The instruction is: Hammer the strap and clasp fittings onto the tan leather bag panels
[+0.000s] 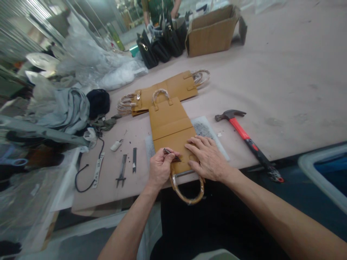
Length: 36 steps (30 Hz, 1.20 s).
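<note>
A tan leather bag panel (170, 122) lies unfolded in front of me, with a plastic-wrapped handle at each end. The near handle (189, 200) hangs over the table edge. In my left hand (161, 168) is a slim dark pen-like tool (171, 153), pinched in the fingers, its tip low over the panel's near part; whether it touches, I cannot tell. My right hand (207, 157) rests on the same part with fingers spread, holding nothing. Beneath the panel shows a white board (221, 144) strewn with dark specks.
More tan bag panels (165, 86) are stacked behind. A claw hammer (244, 135) lies right; a caliper (122, 171), dark strip (135, 159) and small white bottle (116, 145) lie left. Black bags (159, 45) and a cardboard box (211, 34) stand beyond, near another person (158, 12).
</note>
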Motion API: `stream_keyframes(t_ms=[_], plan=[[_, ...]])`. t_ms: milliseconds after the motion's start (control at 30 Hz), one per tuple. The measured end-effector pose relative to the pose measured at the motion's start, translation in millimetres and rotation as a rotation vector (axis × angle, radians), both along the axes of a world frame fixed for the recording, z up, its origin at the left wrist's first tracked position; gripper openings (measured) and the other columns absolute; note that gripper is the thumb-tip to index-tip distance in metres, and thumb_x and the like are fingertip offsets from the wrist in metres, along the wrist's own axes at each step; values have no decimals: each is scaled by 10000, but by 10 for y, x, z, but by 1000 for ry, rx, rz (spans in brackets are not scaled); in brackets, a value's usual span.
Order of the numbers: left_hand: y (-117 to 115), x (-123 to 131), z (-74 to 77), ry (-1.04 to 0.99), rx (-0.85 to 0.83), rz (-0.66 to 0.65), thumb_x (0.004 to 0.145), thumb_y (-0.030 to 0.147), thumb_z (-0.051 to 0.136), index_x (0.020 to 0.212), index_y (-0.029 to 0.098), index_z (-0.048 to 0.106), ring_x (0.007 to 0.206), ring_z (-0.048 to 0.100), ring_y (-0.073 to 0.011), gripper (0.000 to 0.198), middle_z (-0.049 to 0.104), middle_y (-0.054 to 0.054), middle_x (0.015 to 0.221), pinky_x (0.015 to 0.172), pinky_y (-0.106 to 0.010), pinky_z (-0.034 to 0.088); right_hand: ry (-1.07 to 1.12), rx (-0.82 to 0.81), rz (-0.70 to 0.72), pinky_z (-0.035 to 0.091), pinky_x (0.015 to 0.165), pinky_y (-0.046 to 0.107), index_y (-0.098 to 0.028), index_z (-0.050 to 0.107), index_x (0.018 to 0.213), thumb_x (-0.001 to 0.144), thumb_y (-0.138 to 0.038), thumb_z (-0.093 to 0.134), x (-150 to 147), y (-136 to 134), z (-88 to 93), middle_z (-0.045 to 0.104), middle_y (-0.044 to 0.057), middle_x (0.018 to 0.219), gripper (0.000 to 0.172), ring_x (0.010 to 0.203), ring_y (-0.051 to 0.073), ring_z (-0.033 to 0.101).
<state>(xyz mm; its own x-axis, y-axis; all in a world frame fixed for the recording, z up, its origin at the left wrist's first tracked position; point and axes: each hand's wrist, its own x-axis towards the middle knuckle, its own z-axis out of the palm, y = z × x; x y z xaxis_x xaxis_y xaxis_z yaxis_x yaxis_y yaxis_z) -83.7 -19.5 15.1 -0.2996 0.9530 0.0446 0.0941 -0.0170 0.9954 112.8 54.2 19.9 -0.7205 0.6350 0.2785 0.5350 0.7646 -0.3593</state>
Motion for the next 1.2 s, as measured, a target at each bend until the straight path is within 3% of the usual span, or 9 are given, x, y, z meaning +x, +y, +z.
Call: stream_keyframes(t_ms=[233, 433, 567, 633, 733, 833, 933, 1067, 1200], plan=[[7, 9, 37, 186, 33, -92, 929, 268, 600, 884, 187, 660, 773, 743, -157, 111, 787, -37, 857, 756, -274, 622, 3, -9, -1, 294, 1148, 499, -161, 606, 1341, 880, -327, 635, 12, -8, -1, 571, 139, 1418, 490, 1356, 342, 422], [3, 110, 61, 326, 78, -18, 919, 258, 597, 834, 210, 667, 719, 716, -146, 120, 766, -13, 802, 712, -248, 582, 39, -19, 12, 323, 1140, 530, -165, 616, 1329, 878, -322, 628, 20, 13, -47, 576, 150, 1411, 478, 1355, 343, 436], [6, 160, 33, 401, 103, 27, 916, 257, 594, 807, 217, 669, 687, 698, -143, 138, 746, -4, 758, 688, -240, 556, 136, -117, 74, 420, 1095, 514, -157, 640, 1274, 898, -382, 629, 133, 149, -33, 579, 172, 1392, 438, 1312, 319, 512], [3, 169, 8, 419, 114, 53, 916, 262, 597, 804, 215, 670, 679, 696, -144, 142, 738, -4, 742, 681, -239, 552, 182, -142, -21, 451, 1083, 476, -159, 648, 1230, 921, -385, 606, 280, 246, 18, 591, 168, 1368, 385, 1282, 297, 549], [-9, 161, -26, 420, 136, 52, 923, 267, 592, 809, 212, 671, 669, 696, -145, 149, 731, -6, 728, 671, -238, 550, 182, -126, -329, 439, 1071, 502, -165, 656, 1117, 938, -372, 576, 609, 377, 87, 621, 186, 1269, 285, 1232, 330, 566], [-26, 141, -51, 411, 155, 18, 934, 259, 581, 829, 210, 672, 674, 702, -146, 148, 740, -12, 746, 677, -240, 554, 176, -153, -550, 481, 885, 519, -196, 626, 917, 875, -368, 655, 952, 453, 77, 633, 174, 1005, 179, 1044, 353, 606], [-44, 125, -71, 421, 181, -24, 935, 242, 574, 844, 209, 676, 702, 717, -151, 141, 759, -26, 787, 696, -244, 562, 221, -251, -636, 450, 658, 382, -243, 511, 711, 819, -300, 709, 1160, 490, 47, 533, 57, 709, 233, 770, 252, 594], [-54, 115, -82, 439, 213, -60, 924, 235, 589, 844, 213, 689, 741, 730, -162, 130, 772, -38, 814, 723, -251, 566, 319, -511, -563, 392, 488, 250, -255, 499, 629, 890, -317, 591, 1120, 562, 179, 418, -62, 544, 284, 512, 119, 436], [-43, 108, -55, 404, 213, -82, 925, 221, 574, 821, 214, 689, 721, 718, -160, 155, 768, -37, 801, 701, -248, 551, 397, -781, -475, 377, 412, 230, -245, 473, 646, 924, -284, 489, 822, 514, 513, 433, -59, 555, 281, 436, 96, 373]])
